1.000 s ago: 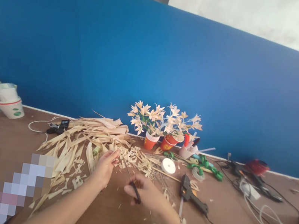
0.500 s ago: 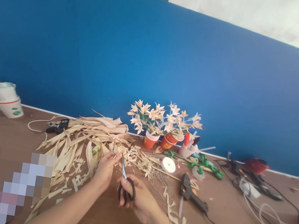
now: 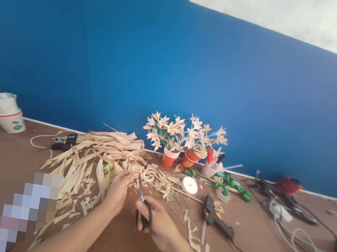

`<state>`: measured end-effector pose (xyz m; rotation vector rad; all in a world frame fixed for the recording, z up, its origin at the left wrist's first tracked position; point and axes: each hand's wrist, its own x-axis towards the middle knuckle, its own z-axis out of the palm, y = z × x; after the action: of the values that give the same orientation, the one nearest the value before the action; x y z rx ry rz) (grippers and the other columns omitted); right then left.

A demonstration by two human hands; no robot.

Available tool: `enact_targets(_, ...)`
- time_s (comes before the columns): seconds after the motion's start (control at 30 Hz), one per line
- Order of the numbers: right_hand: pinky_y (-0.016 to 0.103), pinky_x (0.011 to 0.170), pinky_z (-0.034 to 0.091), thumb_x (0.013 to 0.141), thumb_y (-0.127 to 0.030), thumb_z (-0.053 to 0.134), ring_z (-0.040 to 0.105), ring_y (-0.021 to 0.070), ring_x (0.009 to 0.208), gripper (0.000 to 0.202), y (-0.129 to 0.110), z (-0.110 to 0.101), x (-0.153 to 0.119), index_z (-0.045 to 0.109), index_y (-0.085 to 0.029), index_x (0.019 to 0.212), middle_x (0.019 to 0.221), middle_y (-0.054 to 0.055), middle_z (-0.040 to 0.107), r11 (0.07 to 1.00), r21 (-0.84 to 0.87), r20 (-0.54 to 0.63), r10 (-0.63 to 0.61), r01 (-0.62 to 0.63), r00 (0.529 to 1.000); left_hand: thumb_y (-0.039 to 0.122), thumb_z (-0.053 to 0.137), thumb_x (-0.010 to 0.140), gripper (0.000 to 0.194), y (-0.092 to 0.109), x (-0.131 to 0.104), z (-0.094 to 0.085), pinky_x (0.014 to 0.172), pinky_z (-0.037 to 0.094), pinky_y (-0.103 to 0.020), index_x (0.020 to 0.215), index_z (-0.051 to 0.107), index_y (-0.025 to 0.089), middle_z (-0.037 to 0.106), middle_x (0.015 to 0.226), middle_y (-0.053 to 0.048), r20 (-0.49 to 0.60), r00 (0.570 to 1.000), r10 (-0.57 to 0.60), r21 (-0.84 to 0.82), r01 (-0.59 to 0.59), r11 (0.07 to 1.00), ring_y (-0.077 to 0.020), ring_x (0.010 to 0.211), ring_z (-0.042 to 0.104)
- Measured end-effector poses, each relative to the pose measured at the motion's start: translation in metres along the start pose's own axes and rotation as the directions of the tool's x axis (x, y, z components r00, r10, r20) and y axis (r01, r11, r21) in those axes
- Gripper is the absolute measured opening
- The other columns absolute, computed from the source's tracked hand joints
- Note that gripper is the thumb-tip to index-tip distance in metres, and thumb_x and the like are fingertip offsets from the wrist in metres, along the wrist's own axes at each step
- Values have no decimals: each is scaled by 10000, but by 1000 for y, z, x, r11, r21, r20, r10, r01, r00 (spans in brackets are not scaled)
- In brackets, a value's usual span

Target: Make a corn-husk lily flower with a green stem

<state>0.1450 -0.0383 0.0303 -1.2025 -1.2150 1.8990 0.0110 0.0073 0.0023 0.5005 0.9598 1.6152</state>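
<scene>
Snipping goes best w/ short bites: the right hand [image 3: 158, 222], at 6 o'clock, has its grip closed through the scissors [image 3: 142, 207] handles, blades up toward the husk piece [image 3: 131, 174] pinched in the left hand [image 3: 118, 192]; keep it taut. Brown tabletop [image 3: 7, 151] littered w/ husk strips [image 3: 94, 152], glue gun [image 3: 216, 218] at 4 o'clock, flower cups [image 3: 180, 153] & blue wall [image 3: 194, 83] at 12.

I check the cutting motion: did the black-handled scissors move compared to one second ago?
Yes. The black-handled scissors swung left, away from the black glue gun, blades now up beside the left hand.
</scene>
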Motion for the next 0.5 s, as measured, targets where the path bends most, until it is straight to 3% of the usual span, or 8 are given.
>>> enact_targets(0.07, 193, 405, 263, 658, -520, 657, 498, 95, 427, 384, -2, -3, -1, 490, -191, 765, 525, -58, 497, 966, -258, -45, 22, -32, 999, 295, 809, 520, 237, 1, 0, 0, 713, 415, -262, 660, 665, 169, 655, 683, 10, -15, 1000, 15, 17, -15, 1000, -153, 721, 584)
enact_targets(0.1, 205, 425, 292, 653, -463, 667, 538, 119, 469, 331, -3, -5, -3, 506, -190, 749, 554, -36, 531, 897, -440, -88, 3, -41, 996, 302, 806, 521, 251, 1, 1, 0, 747, 417, -273, 685, 673, 166, 669, 719, -1, -18, 1000, 25, 27, -24, 999, -165, 764, 590)
enact_targets(0.2, 260, 529, 371, 636, -279, 650, 624, 215, 655, 197, -3, -5, -9, 564, -178, 782, 700, 63, 650, 466, -880, -180, -154, -89, 971, 319, 783, 548, 263, 0, 4, -3, 842, 407, -308, 739, 691, 164, 688, 886, -44, -17, 997, 74, 95, -72, 993, -208, 917, 586)
enact_targets(0.23, 280, 562, 388, 633, -243, 632, 635, 246, 705, 222, -3, -3, -11, 576, -169, 834, 759, 98, 673, 327, -938, -179, -190, -110, 965, 314, 772, 561, 236, -1, 5, -4, 856, 404, -315, 726, 691, 168, 679, 941, -54, -11, 994, 106, 139, -103, 985, -220, 957, 576)
enact_targets(0.3, 313, 597, 411, 643, -225, 599, 648, 289, 752, 314, -1, 2, -14, 574, -144, 945, 830, 151, 689, 164, -978, -162, -192, -132, 968, 278, 751, 580, 144, -2, 6, -7, 878, 397, -324, 653, 677, 178, 657, 1005, -64, 29, 979, 201, 265, -202, 943, -238, 1006, 556)
enact_targets(0.4, 322, 597, 418, 640, -279, 612, 650, 306, 755, 371, 0, 9, -17, 573, -130, 978, 842, 168, 691, 116, -986, -136, -149, -119, 979, 192, 707, 604, 84, -3, 5, -10, 920, 368, -356, 555, 638, 194, 647, 988, -69, 181, 917, 354, 478, -397, 784, -256, 1009, 546)
enact_targets(0.5, 277, 556, 395, 552, -290, 686, 635, 269, 747, 426, 0, 6, -19, 578, -160, 943, 850, 117, 686, 221, -971, -111, -103, -86, 988, 124, 652, 613, 115, -4, 1, -10, 921, 367, -395, 541, 611, 205, 646, 955, -64, 353, 846, 400, 594, -532, 603, -260, 978, 553)
